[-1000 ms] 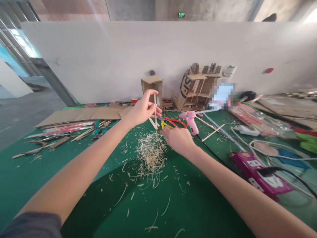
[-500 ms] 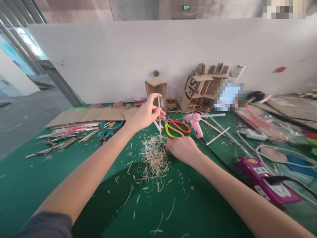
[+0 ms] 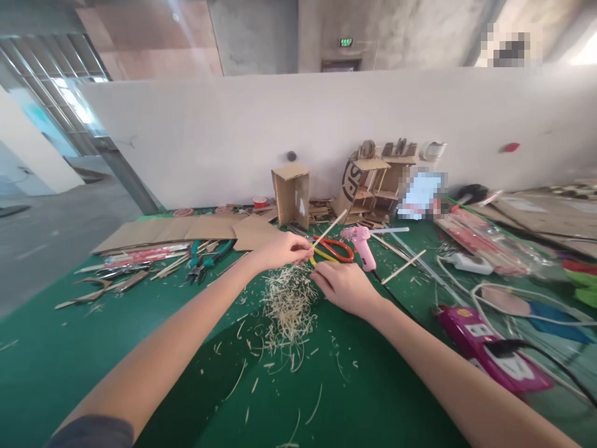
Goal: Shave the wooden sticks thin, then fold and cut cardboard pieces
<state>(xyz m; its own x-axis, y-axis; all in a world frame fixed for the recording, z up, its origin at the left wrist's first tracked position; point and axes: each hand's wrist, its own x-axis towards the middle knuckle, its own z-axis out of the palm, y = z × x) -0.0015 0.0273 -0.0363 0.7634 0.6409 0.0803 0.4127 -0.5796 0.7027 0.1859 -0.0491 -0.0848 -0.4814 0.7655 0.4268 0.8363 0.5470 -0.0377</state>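
Carefully, a person's left hand (image 3: 293,250) pinches a slim wooden stick (image 3: 329,229) between closed fingers above a green table (image 3: 186,348), at 12 o'clock from a pile of pale shavings (image 3: 289,305). The stick slants toward 2 o'clock. The right hand (image 3: 345,286) curls its fingers beside the left; whether they grip anything cannot be told. A pink glue gun (image 3: 362,246) lies at 2 o'clock from the pile, an open cardboard box (image 3: 282,198) at 12.

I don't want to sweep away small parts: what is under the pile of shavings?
Green tabletop shows around the pile of shavings and between loose curls at its edge. Its dense middle hides whatever lies beneath, any small parts included.
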